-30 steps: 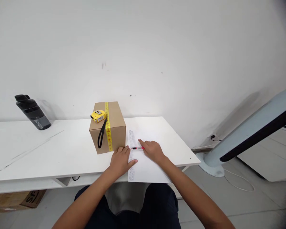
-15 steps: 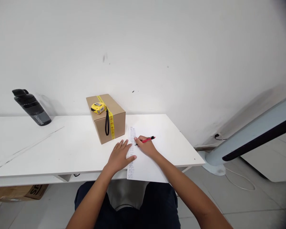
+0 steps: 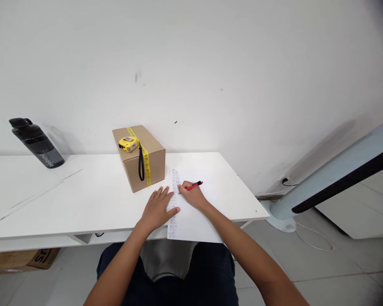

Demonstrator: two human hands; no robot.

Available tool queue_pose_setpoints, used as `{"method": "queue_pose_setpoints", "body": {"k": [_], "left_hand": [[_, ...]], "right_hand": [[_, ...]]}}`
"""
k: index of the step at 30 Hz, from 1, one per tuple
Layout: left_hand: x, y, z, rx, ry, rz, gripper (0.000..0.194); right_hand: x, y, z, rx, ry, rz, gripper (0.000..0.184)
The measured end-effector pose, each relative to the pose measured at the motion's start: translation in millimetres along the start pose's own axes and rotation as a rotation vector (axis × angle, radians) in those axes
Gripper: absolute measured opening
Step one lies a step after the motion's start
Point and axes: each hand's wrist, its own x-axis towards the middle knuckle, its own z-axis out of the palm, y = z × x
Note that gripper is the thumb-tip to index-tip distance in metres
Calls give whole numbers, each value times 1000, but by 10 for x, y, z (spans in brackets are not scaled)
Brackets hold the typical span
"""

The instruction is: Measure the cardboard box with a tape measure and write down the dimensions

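Note:
A red pen point(image 3: 193, 186) with a black end is pinched in my right hand point(image 3: 191, 195), its tip down on a white sheet of paper point(image 3: 196, 223). Small handwriting fills a column along the paper's left side, too fine to read. My left hand point(image 3: 158, 209) lies flat with its fingers spread, partly on the table and with the thumb over the paper's left edge. Just beyond that hand stands a brown cardboard box point(image 3: 153, 165) with yellow tape round it. On top of the box rests a yellow tape measure point(image 3: 128, 144) with a black wrist strap point(image 3: 141, 163).
A black bottle point(image 3: 40, 144) stands on the white table point(image 3: 92, 199) at the left, near the wall. Beyond the table's right end is a pale blue column-shaped appliance point(image 3: 332, 174). Under the table at left lies another cardboard box point(image 3: 15, 260). The paper overhangs the front edge.
The whole view has shifted slightly, so everything appears a little further left. My hands, the pen and the paper keep nearly the same places relative to each other.

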Motion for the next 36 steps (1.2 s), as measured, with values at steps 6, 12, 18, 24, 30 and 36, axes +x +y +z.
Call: {"method": "queue_pose_setpoints", "body": {"k": [6,12,18,24,30,36], "left_hand": [[-4,25,0,1,-7,-6,72],[6,35,2,10,-33,-9,73],[-5,47,-14,29,-31,-6,73],[-9,50,-13,40,-29,-7,73],[4,49,-3,49,-22,-5,72],[12,49,-5,56,-13,3,72]], "right_hand": [[-8,-18,-24,4,-33,-3,37],[-10,-13,-46,16,-32,16,36],[-20,-2,-47,24,-10,10,36],[-20,-6,-46,37,-26,7,37],[-25,-1,-48,43,3,17,38],[-26,6,-51,29,37,10,37]]}}
